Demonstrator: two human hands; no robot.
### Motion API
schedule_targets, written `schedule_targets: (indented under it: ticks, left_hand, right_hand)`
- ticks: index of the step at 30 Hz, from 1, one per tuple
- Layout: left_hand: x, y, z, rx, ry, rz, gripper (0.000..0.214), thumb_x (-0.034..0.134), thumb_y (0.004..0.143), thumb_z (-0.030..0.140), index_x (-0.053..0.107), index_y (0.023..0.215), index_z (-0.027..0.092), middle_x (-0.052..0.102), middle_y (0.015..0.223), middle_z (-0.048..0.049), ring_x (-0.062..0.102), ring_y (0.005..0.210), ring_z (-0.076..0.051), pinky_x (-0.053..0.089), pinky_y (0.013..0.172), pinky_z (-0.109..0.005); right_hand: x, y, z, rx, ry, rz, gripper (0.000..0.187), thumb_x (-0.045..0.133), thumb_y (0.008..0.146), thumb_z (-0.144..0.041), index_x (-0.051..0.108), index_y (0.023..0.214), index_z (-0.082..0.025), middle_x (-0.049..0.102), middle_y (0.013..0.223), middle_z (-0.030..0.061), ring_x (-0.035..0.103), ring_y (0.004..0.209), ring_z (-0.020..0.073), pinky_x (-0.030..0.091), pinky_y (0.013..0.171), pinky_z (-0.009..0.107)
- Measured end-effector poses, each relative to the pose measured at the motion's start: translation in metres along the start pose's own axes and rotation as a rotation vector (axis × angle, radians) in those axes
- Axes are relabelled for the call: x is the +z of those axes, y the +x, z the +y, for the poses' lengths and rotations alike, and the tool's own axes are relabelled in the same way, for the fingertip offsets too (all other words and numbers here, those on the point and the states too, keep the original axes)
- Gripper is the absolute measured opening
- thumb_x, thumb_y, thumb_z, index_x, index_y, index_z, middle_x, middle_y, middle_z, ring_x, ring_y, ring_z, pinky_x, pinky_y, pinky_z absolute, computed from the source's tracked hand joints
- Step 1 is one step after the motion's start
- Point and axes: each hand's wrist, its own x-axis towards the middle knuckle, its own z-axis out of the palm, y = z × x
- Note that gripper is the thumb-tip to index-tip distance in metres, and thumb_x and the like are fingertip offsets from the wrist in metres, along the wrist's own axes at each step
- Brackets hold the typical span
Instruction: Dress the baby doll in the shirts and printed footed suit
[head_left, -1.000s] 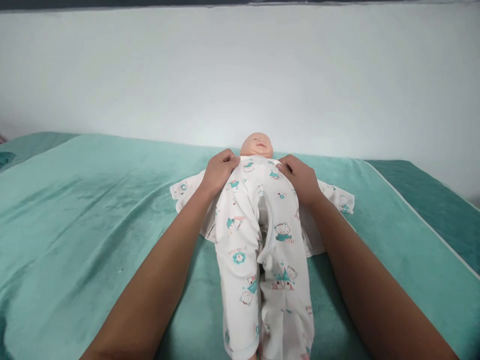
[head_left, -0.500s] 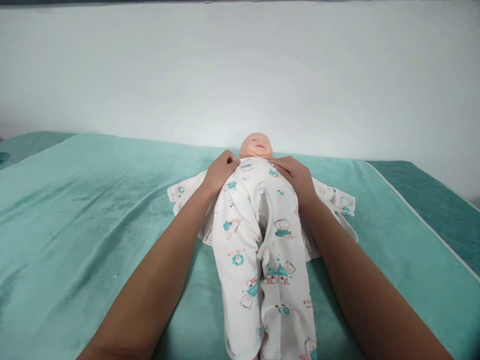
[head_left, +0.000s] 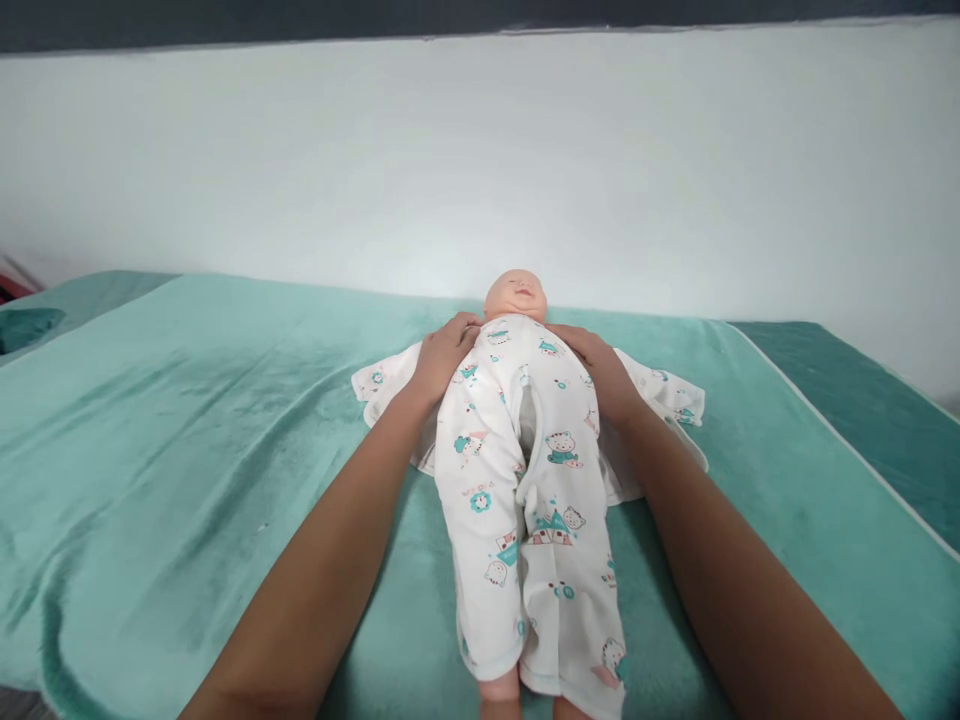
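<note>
A bald baby doll (head_left: 516, 294) lies on its back, head toward the wall. White printed pants (head_left: 487, 470) cover it from the upper chest to the ankles, with an open slit at the crotch. Beneath them a matching white top (head_left: 667, 395) spreads its sleeves out to both sides. My left hand (head_left: 448, 352) is closed at the pants' upper edge, on the left side of the doll's chest. Opposite it, my right hand (head_left: 596, 362) curls over the upper edge on the right, its fingertips partly hidden. The doll's lower legs (head_left: 499, 692) show below the hems.
A light green plush blanket (head_left: 187, 450) lies under the doll, with folds on the left. A darker green strip (head_left: 862, 400) runs along the right. Behind the bed surface stands a white wall (head_left: 480, 160). Something red (head_left: 11, 288) shows at the far left edge.
My left hand's fingers have shifted from a raised pinch to lying lower against the pants' edge. My right hand has drawn slightly outward. More of the doll's lower legs shows as the view shifted.
</note>
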Motion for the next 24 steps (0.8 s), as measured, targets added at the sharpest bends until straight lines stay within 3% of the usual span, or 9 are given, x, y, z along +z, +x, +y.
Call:
schedule_targets:
  ticks: [3, 7, 11, 14, 17, 21, 24]
  left_hand:
    - [0.0, -0.007, -0.006, 0.106, -0.011, 0.005, 0.038, 0.038, 0.097, 0.031, 0.064, 0.123, 0.024, 0.066, 0.133, -0.0051, 0.057, 0.125, -0.022, 0.04, 0.108, -0.038]
    - [-0.001, -0.016, -0.015, 0.202, 0.024, 0.028, 0.041, 0.047, 0.09, 0.024, 0.065, 0.126, 0.022, 0.065, 0.135, -0.0075, 0.058, 0.124, -0.023, 0.041, 0.111, -0.04]
    - [-0.003, -0.029, -0.026, 0.261, 0.004, 0.065, 0.045, 0.044, 0.091, 0.021, 0.061, 0.132, 0.021, 0.058, 0.144, -0.0087, 0.052, 0.132, -0.022, 0.036, 0.117, -0.041]
    - [-0.004, -0.044, -0.033, 0.264, 0.021, 0.045, 0.047, 0.041, 0.095, 0.027, 0.055, 0.14, 0.024, 0.05, 0.152, -0.0083, 0.044, 0.141, -0.022, 0.031, 0.121, -0.044]
    - [-0.004, -0.058, -0.035, 0.313, 0.06, 0.013, 0.052, 0.045, 0.096, 0.032, 0.045, 0.148, 0.028, 0.042, 0.157, -0.0072, 0.039, 0.146, -0.023, 0.027, 0.124, -0.044]
    - [-0.003, -0.069, -0.027, 0.334, 0.118, 0.097, 0.049, 0.048, 0.095, 0.028, 0.045, 0.145, 0.028, 0.042, 0.155, -0.0076, 0.029, 0.149, -0.025, 0.029, 0.122, -0.046]
    - [-0.003, -0.073, -0.016, 0.315, 0.214, 0.195, 0.04, 0.054, 0.091, 0.026, 0.054, 0.131, 0.024, 0.053, 0.138, -0.0115, 0.04, 0.136, -0.028, 0.037, 0.113, -0.047]
  right_hand:
    - [0.002, -0.011, -0.001, 0.009, -0.003, 0.073, 0.038, 0.046, 0.094, -0.032, 0.069, 0.124, -0.027, 0.067, 0.132, 0.0055, 0.058, 0.124, 0.0264, 0.04, 0.109, 0.048]
    - [0.003, -0.025, -0.01, 0.08, -0.079, 0.273, 0.026, 0.052, 0.088, -0.03, 0.071, 0.106, -0.024, 0.068, 0.122, 0.0099, 0.058, 0.118, 0.0273, 0.042, 0.105, 0.049]
    - [0.004, -0.037, -0.024, 0.26, -0.032, 0.359, 0.016, 0.057, 0.077, -0.025, 0.067, 0.089, -0.022, 0.068, 0.101, 0.009, 0.062, 0.098, 0.0253, 0.049, 0.09, 0.043]
    - [0.003, -0.047, -0.032, 0.477, 0.198, 0.248, 0.018, 0.057, 0.073, -0.026, 0.065, 0.088, -0.021, 0.07, 0.089, 0.0054, 0.063, 0.085, 0.0224, 0.051, 0.077, 0.037]
    - [-0.002, -0.054, -0.037, 0.606, 0.311, 0.106, 0.017, 0.058, 0.072, -0.029, 0.065, 0.085, -0.02, 0.07, 0.079, 0.0022, 0.061, 0.075, 0.0198, 0.047, 0.067, 0.031]
    - [-0.016, -0.055, -0.042, 0.66, 0.372, -0.045, 0.01, 0.058, 0.069, -0.026, 0.063, 0.076, -0.019, 0.065, 0.07, -0.0016, 0.054, 0.064, 0.0148, 0.041, 0.06, 0.027]
    - [-0.024, -0.054, -0.048, 0.669, 0.45, -0.136, 0.009, 0.059, 0.067, -0.022, 0.063, 0.075, -0.019, 0.063, 0.068, -0.0031, 0.053, 0.064, 0.0129, 0.04, 0.061, 0.026]
